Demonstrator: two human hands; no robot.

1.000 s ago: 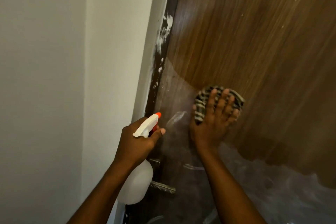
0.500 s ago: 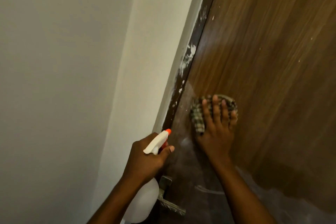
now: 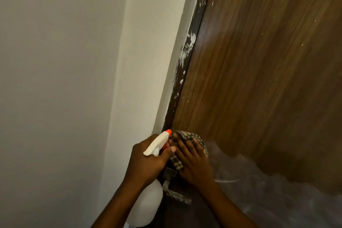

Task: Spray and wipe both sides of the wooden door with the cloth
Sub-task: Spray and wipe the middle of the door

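The brown wooden door (image 3: 259, 79) fills the right side of the view. A checked cloth (image 3: 200, 142) is pressed flat against the door near its left edge by my right hand (image 3: 192, 161). Just left of it, my left hand (image 3: 146, 161) grips a white spray bottle (image 3: 146, 203) with an orange nozzle (image 3: 168, 132) that almost touches the cloth. The door's lower part looks wet and hazy.
A dark door frame (image 3: 187, 65) with white paint smears runs up the door's left edge. A metal door handle (image 3: 174, 190) sits just below my hands. A plain white wall (image 3: 64, 79) takes up the left half.
My right hand slid the cloth down and left toward the door's edge, until it sits beside the spray nozzle. The view has tilted up and to the left.
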